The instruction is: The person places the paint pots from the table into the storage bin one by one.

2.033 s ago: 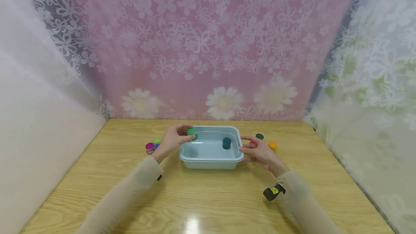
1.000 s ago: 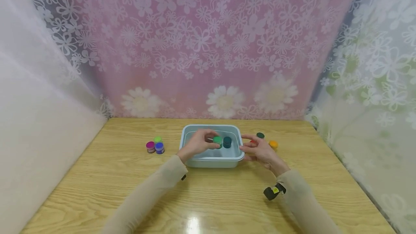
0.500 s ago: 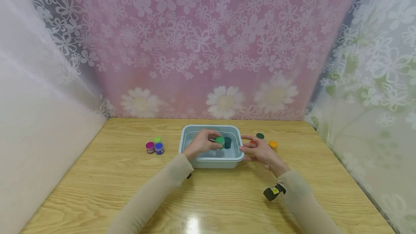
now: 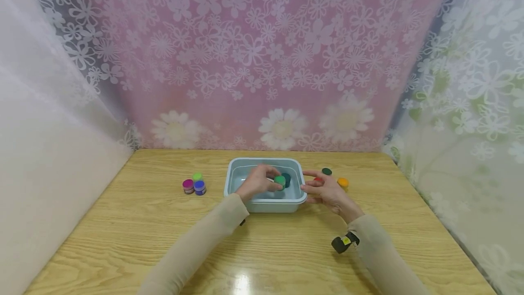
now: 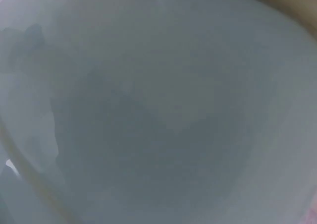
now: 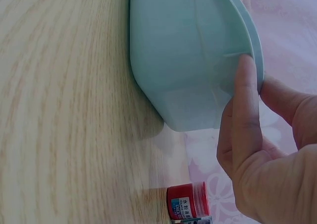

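Inside a pale blue plastic tub (image 4: 266, 206), my left hand (image 4: 258, 183) holds a small green paint jar (image 4: 280, 181) between thumb and fingers. Right behind it stands a dark teal jar (image 4: 287, 178), partly hidden by the green one. My right hand (image 4: 329, 194) pinches the tub's right end, the thumb over the rim and the fingers under it, as the right wrist view shows on the tub (image 6: 173, 50). Only the blurred bluish wall of the tub (image 5: 163, 110) fills the left wrist view; the hand does not show there.
Left of the tub, magenta (image 4: 188, 186), lime green (image 4: 197, 176) and blue (image 4: 199, 187) jars sit close together on the wooden table (image 4: 262, 249). To the right are a red jar (image 6: 185, 201), a dark green jar (image 4: 326, 171) and an orange jar (image 4: 343, 183). A floral curtain hangs behind.
My left hand has carried the green jar rightward from the tub's left end to beside the teal jar, shifting slightly right and down lately. My right hand has stayed at the rim.
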The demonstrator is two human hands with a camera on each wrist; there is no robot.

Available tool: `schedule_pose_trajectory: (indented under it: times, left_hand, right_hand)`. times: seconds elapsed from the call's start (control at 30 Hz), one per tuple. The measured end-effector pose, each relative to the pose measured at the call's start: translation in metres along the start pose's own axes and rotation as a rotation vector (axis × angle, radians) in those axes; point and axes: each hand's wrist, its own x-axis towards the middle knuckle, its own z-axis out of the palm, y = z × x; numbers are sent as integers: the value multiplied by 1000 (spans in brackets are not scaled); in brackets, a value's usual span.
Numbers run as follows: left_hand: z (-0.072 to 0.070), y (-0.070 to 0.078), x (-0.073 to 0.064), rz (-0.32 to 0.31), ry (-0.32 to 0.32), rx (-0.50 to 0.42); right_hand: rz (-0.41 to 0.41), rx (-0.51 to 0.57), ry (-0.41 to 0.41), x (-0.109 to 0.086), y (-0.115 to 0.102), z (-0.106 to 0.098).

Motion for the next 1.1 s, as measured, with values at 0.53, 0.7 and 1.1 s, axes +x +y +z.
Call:
schedule_pose_trajectory:
  times: [0.53, 0.7, 1.1]
  left_hand:
    - [15, 2, 11, 37, -28, 225]
    - [17, 4, 9, 53, -25, 278]
    - [18, 4, 9, -12, -4, 250]
  right_hand:
    - [5, -3, -4, -1, -2, -1]
    - [5, -13, -1, -2, -2, 0]
    - [10, -6, 0, -1, -1, 0]
